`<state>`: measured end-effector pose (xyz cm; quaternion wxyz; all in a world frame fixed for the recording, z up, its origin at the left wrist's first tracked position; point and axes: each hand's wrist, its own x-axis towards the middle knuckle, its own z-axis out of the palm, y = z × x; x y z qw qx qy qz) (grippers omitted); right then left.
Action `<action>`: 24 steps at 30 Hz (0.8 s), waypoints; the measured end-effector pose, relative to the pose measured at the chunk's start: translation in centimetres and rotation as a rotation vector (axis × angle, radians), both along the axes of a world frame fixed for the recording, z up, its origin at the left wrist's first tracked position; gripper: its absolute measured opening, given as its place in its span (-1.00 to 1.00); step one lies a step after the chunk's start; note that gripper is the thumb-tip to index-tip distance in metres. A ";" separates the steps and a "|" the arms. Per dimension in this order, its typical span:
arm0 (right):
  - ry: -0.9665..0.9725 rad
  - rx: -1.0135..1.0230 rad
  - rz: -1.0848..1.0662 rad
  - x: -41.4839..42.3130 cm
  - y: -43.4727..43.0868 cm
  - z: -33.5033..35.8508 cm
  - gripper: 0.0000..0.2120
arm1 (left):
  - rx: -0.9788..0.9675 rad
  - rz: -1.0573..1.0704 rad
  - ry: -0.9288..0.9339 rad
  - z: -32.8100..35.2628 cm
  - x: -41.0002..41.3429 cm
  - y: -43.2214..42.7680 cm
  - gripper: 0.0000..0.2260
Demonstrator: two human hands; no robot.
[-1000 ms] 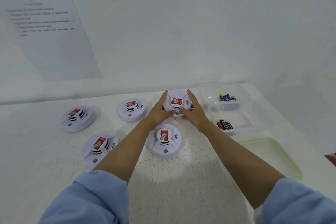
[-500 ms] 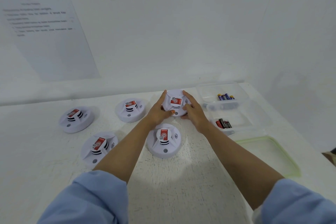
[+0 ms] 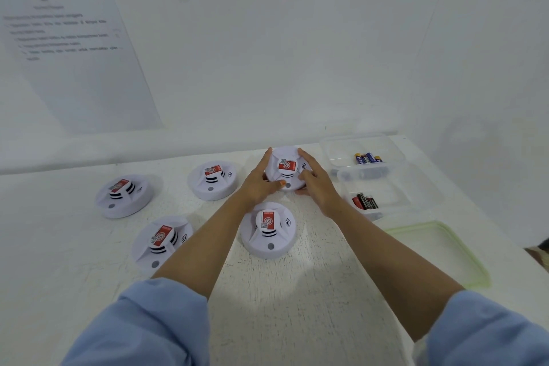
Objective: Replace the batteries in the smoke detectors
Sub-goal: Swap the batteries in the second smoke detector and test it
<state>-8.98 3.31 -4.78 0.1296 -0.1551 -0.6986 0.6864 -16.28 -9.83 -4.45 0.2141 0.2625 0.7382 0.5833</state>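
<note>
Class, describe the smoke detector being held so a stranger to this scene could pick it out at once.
Start at the white table and find the clear battery box on its right side. Just left of the box is a smoke detector. Unlike the other four, it is held between the left hand and the right hand.

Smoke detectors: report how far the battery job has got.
Done: nothing visible; no detector is open. In hand: left hand and right hand grip the far detector. Left: four other detectors sit untouched; blue batteries wait in the clear tray.
</note>
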 end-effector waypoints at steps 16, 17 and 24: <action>-0.001 0.020 0.010 0.0 0.0 -0.1 -0.53 | -0.009 -0.017 0.000 -0.3 -0.1 -0.2 -0.27; 0.000 0.019 0.009 0.0 0.0 -0.1 -0.53 | -0.007 -0.019 0.002 -0.2 0.0 -0.2 -0.28; -0.003 0.041 0.005 -0.1 0.0 -0.3 -0.53 | 0.041 -0.027 -0.009 0.0 0.3 -0.1 -0.31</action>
